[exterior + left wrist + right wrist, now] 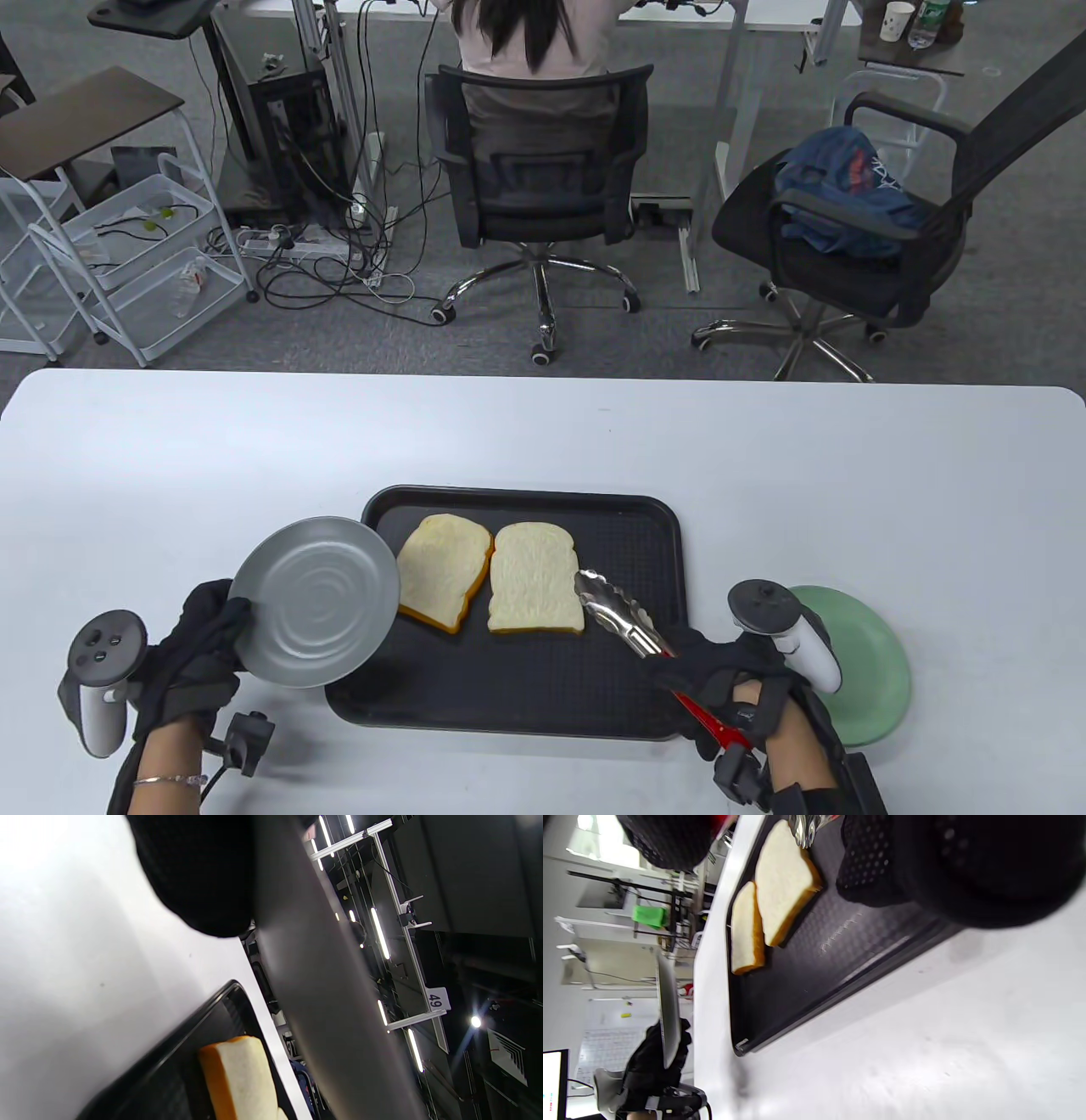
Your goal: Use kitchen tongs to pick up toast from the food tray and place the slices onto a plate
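Table view: left hand [191,658] grips plate [316,601] beside bread [534,578], ready; right hand [730,688] squeezes tongs [624,620], reaching.

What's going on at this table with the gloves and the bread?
A person in sensor gloves is about to move toast onto a plate. The left hand holds a grey metal plate up by its edge, beside the black tray. The right hand grips red-handled tongs, their tips reaching the right toast slice. Both that slice and the left toast slice lie on the tray; neither is lifted yet. A green plate sits on the table behind the right hand.
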Available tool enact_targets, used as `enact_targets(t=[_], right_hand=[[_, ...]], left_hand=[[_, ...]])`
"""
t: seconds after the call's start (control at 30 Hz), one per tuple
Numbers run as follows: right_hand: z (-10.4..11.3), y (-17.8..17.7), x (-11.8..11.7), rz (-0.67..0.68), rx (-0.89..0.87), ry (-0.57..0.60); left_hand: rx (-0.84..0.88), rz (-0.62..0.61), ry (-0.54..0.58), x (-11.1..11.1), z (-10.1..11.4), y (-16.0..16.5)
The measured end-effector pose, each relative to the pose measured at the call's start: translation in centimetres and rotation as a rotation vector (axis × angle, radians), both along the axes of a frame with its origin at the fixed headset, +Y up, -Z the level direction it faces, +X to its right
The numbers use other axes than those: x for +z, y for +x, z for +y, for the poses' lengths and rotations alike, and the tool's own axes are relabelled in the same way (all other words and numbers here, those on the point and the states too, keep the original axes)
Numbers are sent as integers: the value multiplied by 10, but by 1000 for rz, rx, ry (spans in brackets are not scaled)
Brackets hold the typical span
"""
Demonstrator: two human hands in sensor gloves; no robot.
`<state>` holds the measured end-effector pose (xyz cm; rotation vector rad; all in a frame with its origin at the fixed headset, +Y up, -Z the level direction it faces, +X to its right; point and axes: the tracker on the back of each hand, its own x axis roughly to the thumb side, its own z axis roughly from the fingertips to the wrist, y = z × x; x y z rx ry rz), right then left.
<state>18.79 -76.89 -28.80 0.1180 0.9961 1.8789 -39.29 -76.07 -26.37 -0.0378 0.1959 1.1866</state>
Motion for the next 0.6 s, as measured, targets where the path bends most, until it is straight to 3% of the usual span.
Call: enact_targets(t=[0.33,0.6], right_hand=[[-20,-3,5,18,-19,-180],[-24,-26,-16,26,23,-216]], left_hand=[[-9,-10,-11,-2,-1,0],[-27,-32,-29,-4,-3,6]])
